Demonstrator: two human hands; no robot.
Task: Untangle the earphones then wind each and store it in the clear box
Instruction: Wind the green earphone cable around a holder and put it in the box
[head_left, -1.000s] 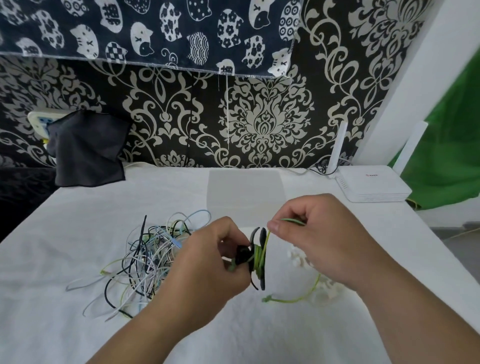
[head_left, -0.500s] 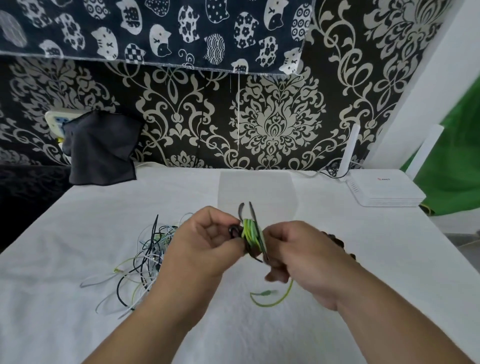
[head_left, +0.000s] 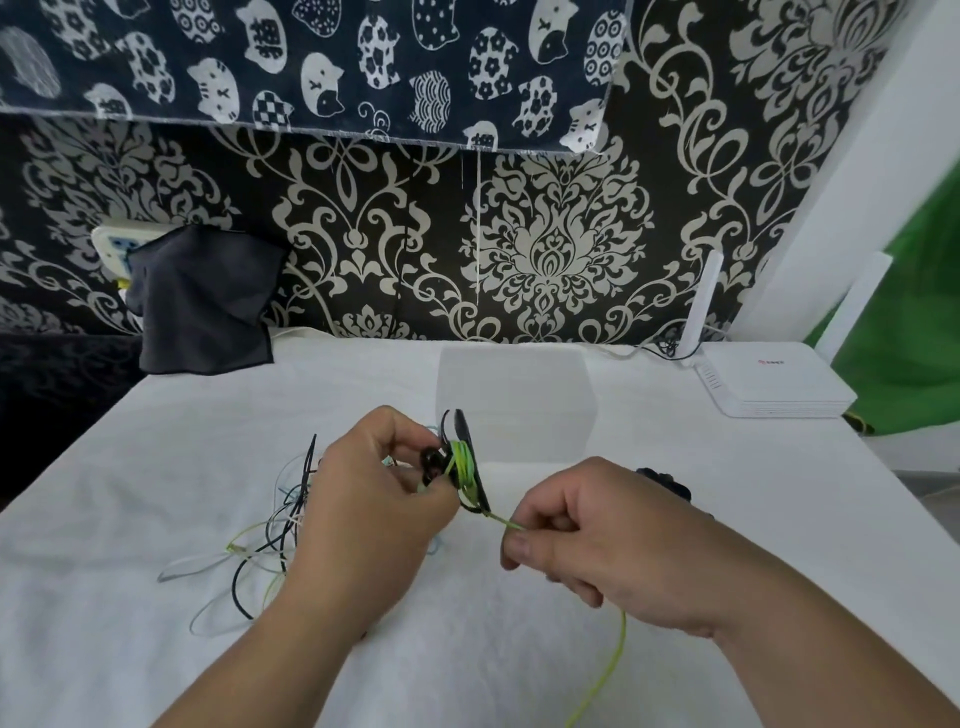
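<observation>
Head view: your left hand (head_left: 374, 499) fingers grip green-corded black earphones (head_left: 460, 462); right hand (head_left: 582, 530) pinches cord (head_left: 497, 518); clear plastic box (head_left: 514, 384) behind, contents unclear.

Table (head_left: 156, 467) cover: white cloth, matt, faintly napped, under both sets of fingers. Green cord (head_left: 463, 461) running to the right fingers (head_left: 545, 517): smooth plastic sheath, slight sheen. Black earpiece (head_left: 431, 461) at the left fingers (head_left: 402, 434): glossy plastic. Tangled cords (head_left: 270, 540) left of the left fingers: thin, smooth sheaths. Clear box (head_left: 514, 384) beyond the fingers: cloudy see-through plastic. Router (head_left: 769, 379) far right of them: white plastic, smooth, matt. Dark cloth (head_left: 202, 306) far left: soft, matt.
</observation>
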